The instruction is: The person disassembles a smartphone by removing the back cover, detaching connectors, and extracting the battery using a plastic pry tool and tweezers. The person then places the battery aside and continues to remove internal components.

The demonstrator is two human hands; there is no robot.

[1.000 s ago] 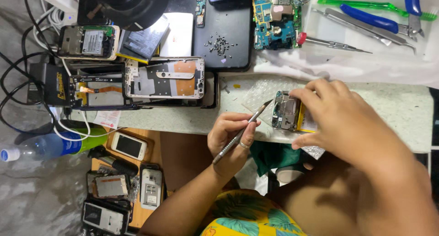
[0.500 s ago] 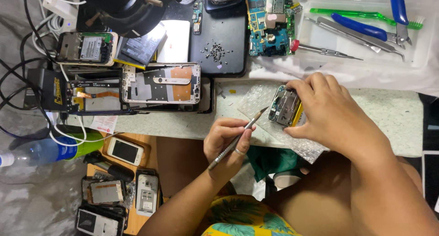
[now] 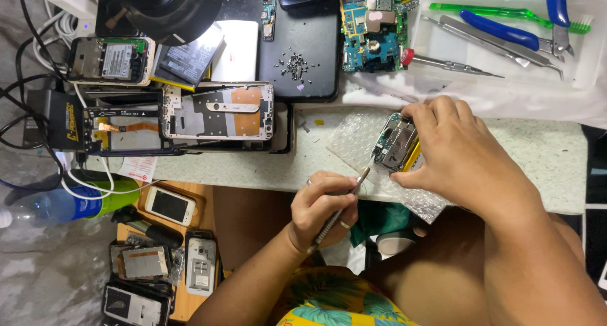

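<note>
My right hand presses down on a small opened phone with bare circuitry and a yellow edge. The phone lies on a sheet of bubble wrap on the speckled worktop. My left hand grips a thin metal screwdriver. Its tip points up and right and stops just short of the phone's lower left corner.
Dismantled phone frames lie at the left, with a black mat holding a pile of tiny screws. A blue circuit board and a white tray with tweezers and pliers sit behind. More phones rest on a low wooden shelf, beside a bottle.
The screwdriver tip has drawn back from the phone's edge as my left hand moved down and away a little. My right hand stays on the phone.
</note>
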